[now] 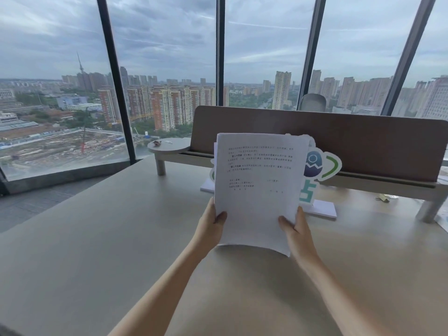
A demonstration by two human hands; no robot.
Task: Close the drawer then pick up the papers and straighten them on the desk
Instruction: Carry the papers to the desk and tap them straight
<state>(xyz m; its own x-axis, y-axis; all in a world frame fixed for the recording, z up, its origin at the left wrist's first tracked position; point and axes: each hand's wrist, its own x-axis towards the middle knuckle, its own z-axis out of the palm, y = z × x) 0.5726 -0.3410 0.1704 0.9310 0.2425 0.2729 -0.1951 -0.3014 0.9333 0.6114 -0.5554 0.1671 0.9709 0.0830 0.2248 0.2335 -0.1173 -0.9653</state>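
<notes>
A stack of white printed papers stands upright over the beige desk, its bottom edge at or just above the desktop. My left hand grips the stack's lower left edge, thumb on the front sheet. My right hand grips the lower right edge the same way. The sheets look roughly aligned, with one edge showing behind at the upper left. No drawer is in view.
A brown divider panel runs along the desk's far side. A small round shelf stands at its left end. A cut-out sign on a white base is behind the papers. Floor-to-ceiling windows lie beyond. Paper scraps sit far right.
</notes>
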